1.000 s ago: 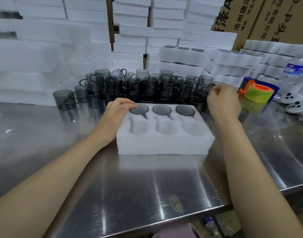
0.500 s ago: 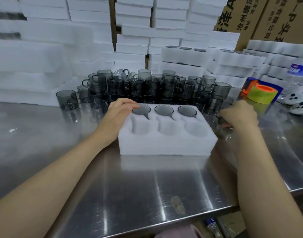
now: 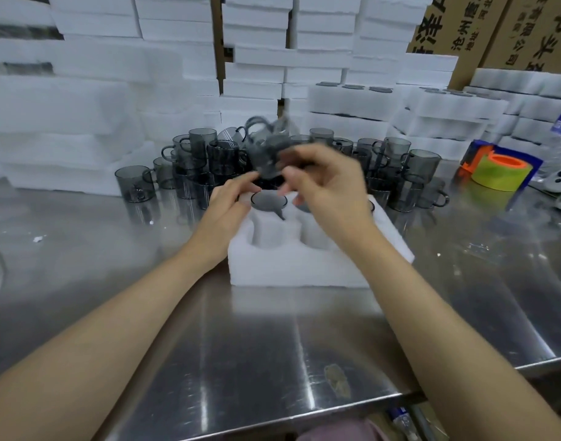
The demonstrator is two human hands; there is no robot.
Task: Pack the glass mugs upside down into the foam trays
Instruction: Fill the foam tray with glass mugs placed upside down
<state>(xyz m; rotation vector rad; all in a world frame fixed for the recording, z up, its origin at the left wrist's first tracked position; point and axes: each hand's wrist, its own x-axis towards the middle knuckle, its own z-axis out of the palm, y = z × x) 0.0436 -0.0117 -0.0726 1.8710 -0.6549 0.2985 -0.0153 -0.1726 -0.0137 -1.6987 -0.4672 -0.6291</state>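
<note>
Two hands of mine hovered over the foam tray point(image 3: 291, 268), which sat on the steel worktop point(image 3: 241, 345) straight ahead of me. My right hand point(image 3: 330, 192) had its thumb and fingers curled in a pinch on a smoky glass mug point(image 3: 268, 154), lifted clear above the tray's far edge at about eleven o'clock from that hand. The mug was smeared by motion, so I could not tell which way up it was. My left hand point(image 3: 229, 205) lay at the tray's ten o'clock corner with fingers nearly straight and loose, holding nothing. Its tips reached toward the mug's underside; whether they touched it I could not tell.

Just below, in the far-left pocket, an inverted mug point(image 3: 268, 200) sat base up, its handle in the slot pointing to five o'clock. Further mugs in the far row were mostly hidden behind my right hand. Two near-row pockets point(image 3: 268, 233) showed as hollows of foam.

At twelve o'clock from the tray stood a crowd of loose mugs point(image 3: 223, 157), upright, some stacked. Behind them rose foam stacks point(image 3: 256, 58), and at two o'clock lay a yellow-green tape roll point(image 3: 498, 173) with an orange core.
</note>
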